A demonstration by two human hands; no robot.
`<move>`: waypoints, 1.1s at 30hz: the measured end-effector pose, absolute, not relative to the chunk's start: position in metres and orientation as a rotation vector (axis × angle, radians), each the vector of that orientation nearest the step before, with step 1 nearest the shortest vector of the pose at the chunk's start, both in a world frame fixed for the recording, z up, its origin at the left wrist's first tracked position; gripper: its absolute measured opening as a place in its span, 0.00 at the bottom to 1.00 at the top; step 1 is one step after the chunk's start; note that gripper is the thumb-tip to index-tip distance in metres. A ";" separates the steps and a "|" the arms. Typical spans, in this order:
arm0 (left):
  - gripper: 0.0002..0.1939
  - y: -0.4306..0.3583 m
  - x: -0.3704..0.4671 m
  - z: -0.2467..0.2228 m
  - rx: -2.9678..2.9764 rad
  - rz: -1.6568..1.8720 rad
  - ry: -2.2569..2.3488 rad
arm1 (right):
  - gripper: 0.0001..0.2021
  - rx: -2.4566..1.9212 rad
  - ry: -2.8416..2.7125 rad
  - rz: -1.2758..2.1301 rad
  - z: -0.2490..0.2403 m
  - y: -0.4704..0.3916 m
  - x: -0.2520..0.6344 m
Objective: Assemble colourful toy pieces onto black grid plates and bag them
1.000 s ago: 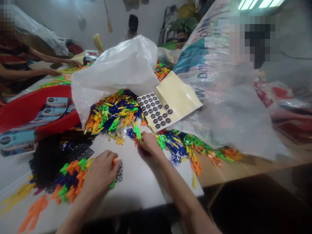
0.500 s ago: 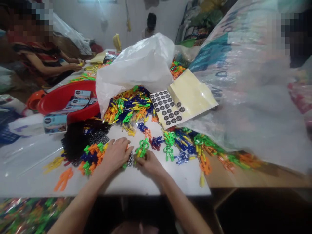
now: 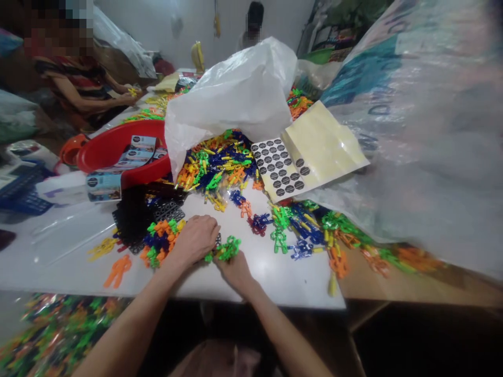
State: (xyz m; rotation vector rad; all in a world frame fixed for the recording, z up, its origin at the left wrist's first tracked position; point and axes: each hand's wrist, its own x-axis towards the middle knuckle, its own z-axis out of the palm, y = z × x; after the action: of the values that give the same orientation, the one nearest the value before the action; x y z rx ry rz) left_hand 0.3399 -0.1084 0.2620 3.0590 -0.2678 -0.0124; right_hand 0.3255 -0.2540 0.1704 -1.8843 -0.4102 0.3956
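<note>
Left hand (image 3: 199, 238) over white tabletop (image 3: 291, 285), fingers curled by small black perforated plastic plate (image 3: 218, 240) — fingertips hidden, cannot tell whether closed on it. Right hand (image 3: 234, 269) just beside, fingers gripping bright green figure-shaped plastic piece (image 3: 229, 248), held near plate. Cluster of orange, green, blue plastic figures (image 3: 161, 236) beside left wrist. White sheet of round black stickers (image 3: 280, 166) beyond hands — red plastic basin (image 3: 110, 140) farther left.

Illumination is dim and diffuse, with glints on the clear plastic sheeting (image 3: 74, 235), near-black shadow beneath the white tabletop (image 3: 283, 277), and soft blur smearing the large bag (image 3: 436, 146) at right and the lower-left pile (image 3: 58, 330).
</note>
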 end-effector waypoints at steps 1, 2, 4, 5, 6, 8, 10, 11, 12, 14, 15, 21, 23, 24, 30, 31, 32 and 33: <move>0.18 -0.108 0.340 0.262 3.031 0.000 -0.275 | 0.05 -1.976 -0.458 0.369 0.166 -0.253 0.324; 0.18 -0.107 0.339 0.262 3.004 0.014 -0.282 | 0.05 -2.051 -0.503 0.347 0.163 -0.253 0.322; 0.20 -0.106 0.339 0.262 2.962 0.037 -0.273 | 0.04 -2.110 -0.561 0.350 0.159 -0.253 0.322; 0.21 -0.106 0.339 0.262 2.948 0.044 -0.262 | 0.04 -2.101 -0.563 0.367 0.158 -0.254 0.323; 0.22 -0.105 0.339 0.262 2.937 0.049 -0.255 | 0.05 -2.080 -0.554 0.381 0.158 -0.254 0.324; 0.23 -0.104 0.340 0.263 2.919 0.052 -0.262 | 0.05 -2.046 -0.527 0.384 0.157 -0.253 0.326; 0.24 -0.104 0.339 0.262 2.918 0.045 -0.284 | 0.06 -2.078 -0.528 0.345 0.154 -0.253 0.328; 0.25 -0.104 0.339 0.261 2.922 0.041 -0.297 | 0.07 -2.121 -0.557 0.322 0.152 -0.254 0.328; 0.25 -0.104 0.338 0.261 2.928 0.043 -0.306 | 0.08 -2.177 -0.604 0.305 0.151 -0.255 0.328; 0.28 -0.105 0.336 0.258 2.931 0.051 -0.329 | 0.09 -2.299 -0.723 0.284 0.151 -0.257 0.327; 0.30 -0.106 0.335 0.257 2.928 0.051 -0.344 | 0.10 -2.358 -0.775 0.290 0.152 -0.256 0.326; 0.30 -0.101 0.337 0.252 3.051 0.045 -0.336 | 0.17 -2.582 -0.858 0.350 0.171 -0.225 0.322; 0.25 -0.097 0.337 0.252 3.094 0.051 -0.360 | 0.15 -2.518 -0.877 0.404 0.179 -0.229 0.326; 0.22 -0.096 0.336 0.252 3.099 0.054 -0.395 | 0.13 -2.455 -0.891 0.434 0.184 -0.240 0.330; 0.22 -0.095 0.332 0.254 3.097 0.043 -0.507 | 0.13 -2.755 -0.257 0.055 0.213 -0.362 0.385; 0.22 -0.095 0.332 0.254 3.098 0.021 -0.505 | 0.13 -2.869 -0.112 0.007 0.214 -0.373 0.394; 0.22 -0.095 0.333 0.255 3.098 -0.003 -0.504 | 0.13 -2.954 -0.032 -0.001 0.213 -0.378 0.401; 0.23 -0.095 0.334 0.255 3.099 -0.020 -0.502 | 0.13 -3.002 -0.026 0.010 0.210 -0.377 0.405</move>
State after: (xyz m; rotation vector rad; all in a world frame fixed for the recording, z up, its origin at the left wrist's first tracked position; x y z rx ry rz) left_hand 0.3338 -0.0951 0.2546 3.0993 -0.5025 -0.0197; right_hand 0.4050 -0.3768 0.2098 -3.0024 -0.0257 0.0095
